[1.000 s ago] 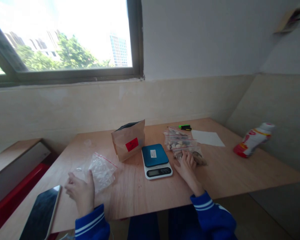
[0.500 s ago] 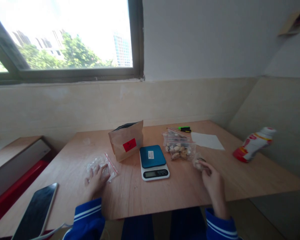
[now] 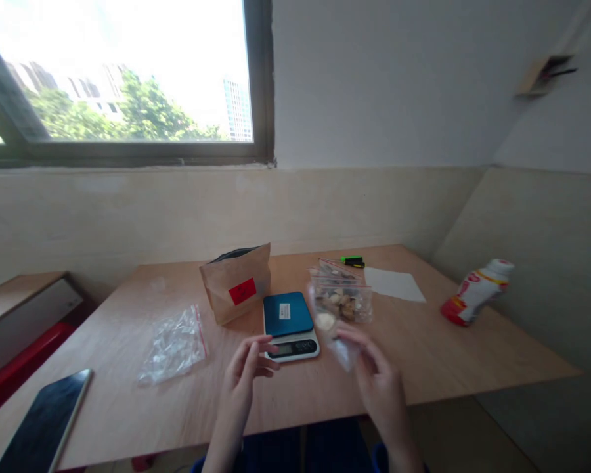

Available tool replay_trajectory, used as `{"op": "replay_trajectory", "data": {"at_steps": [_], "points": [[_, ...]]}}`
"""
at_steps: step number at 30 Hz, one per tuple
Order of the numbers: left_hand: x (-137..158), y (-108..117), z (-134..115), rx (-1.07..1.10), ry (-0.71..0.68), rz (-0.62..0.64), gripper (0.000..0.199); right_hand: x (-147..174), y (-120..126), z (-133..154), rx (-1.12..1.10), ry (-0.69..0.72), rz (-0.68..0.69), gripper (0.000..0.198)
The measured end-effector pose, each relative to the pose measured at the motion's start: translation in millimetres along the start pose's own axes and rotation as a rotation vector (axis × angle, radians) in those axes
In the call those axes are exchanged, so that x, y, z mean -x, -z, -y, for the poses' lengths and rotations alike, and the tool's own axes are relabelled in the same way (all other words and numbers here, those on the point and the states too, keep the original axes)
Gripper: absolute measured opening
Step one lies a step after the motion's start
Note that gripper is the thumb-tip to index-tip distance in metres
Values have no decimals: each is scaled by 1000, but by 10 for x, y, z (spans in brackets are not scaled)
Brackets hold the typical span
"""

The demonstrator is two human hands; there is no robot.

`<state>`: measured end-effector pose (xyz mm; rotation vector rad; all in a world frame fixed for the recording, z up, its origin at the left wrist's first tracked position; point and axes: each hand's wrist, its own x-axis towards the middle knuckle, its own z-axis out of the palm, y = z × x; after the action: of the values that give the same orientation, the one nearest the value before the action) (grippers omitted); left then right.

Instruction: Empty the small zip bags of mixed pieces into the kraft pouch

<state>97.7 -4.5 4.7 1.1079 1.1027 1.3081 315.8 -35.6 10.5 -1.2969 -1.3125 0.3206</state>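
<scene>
My right hand is closed on a small clear plastic bag, blurred by motion, with something pale at its upper end. Just in front of the kitchen scale, my left hand hovers with its fingers apart and nothing in them. The scale has a blue top and a white base with a dark display. Beyond my right hand lie zip bags of light brown pieces that look like shells or nuts. A flat clear zip bag lies on the table to the left.
An open kraft paper pouch with a red label stands behind the scale. A phone lies at the left edge. Farther right are green-and-black tools, white paper and a red-and-white bottle.
My left hand has let go of the flat zip bag and moved right, to the front of the scale. My right hand has brought the small bag left, towards the scale.
</scene>
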Motion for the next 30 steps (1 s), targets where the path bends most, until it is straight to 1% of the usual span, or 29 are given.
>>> {"op": "replay_trajectory", "data": {"at_steps": [1, 2, 4, 6, 8, 10, 12, 17, 19, 22, 24, 26, 30], "points": [[22, -116, 3, 97, 41, 44, 45, 23, -87, 70, -45, 64, 133, 26], [28, -191, 12, 176, 82, 72, 46, 47, -161, 127, -84, 104, 216, 27], [4, -226, 40, 269, 133, 75, 47, 88, -267, 200, -133, 169, 295, 32], [-36, -158, 73, 242, 171, 68, 45, 109, -319, 228, -153, 227, 327, 37], [-63, -61, 107, 140, 201, 86, 43, 113, -335, 224, -160, 268, 368, 41], [-69, 16, 144, 56, 216, 103, 43, 108, -335, 202, -168, 267, 403, 42], [-59, 56, 187, 18, 224, 100, 43, 103, -335, 180, -174, 255, 429, 43], [-40, 72, 274, 13, 271, 115, 42, 99, -370, 181, -177, 271, 472, 44], [-34, 73, 268, 61, 242, 77, 41, 101, -379, 195, -190, 270, 491, 44], [4, 72, 209, 165, 105, -30, 37, 110, -362, 225, -227, 221, 544, 42], [50, 66, 156, 201, 10, -61, 34, 121, -351, 263, -242, 184, 580, 40], [95, 50, 106, 177, -59, -66, 31, 136, -371, 322, -224, 151, 592, 35], [134, 2, 47, 35, -169, -35, 28, 182, -545, 447, -175, 30, 517, 17]]}}
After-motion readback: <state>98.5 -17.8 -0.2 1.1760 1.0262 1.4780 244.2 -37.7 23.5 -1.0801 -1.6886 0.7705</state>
